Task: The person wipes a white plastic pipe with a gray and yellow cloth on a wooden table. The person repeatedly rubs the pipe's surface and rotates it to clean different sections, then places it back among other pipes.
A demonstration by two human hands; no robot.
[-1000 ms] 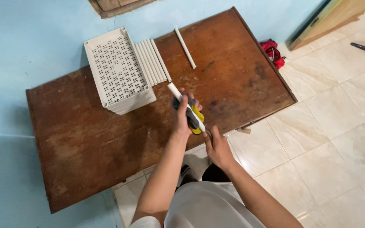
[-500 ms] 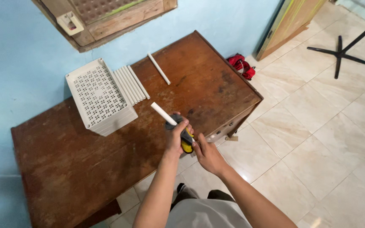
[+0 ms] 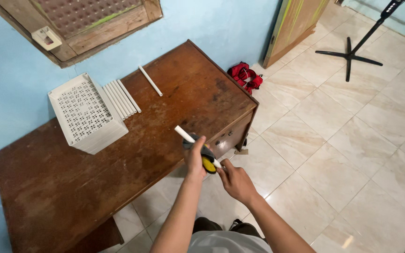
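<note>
Underneath, worn brown table (image 3: 94, 154), pale floor tiles (image 3: 333, 154)

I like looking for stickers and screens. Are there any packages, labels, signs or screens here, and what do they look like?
No labels, signs or screens show.
Closest to a package: white perforated trays, a rectangular stack on the brown table's far left side, beside a row of white tubes.

Perforated white tray stack (image 3: 86, 112), spare white tubes (image 3: 122, 99), red cloth (image 3: 244, 75), black stand (image 3: 352, 50)
</note>
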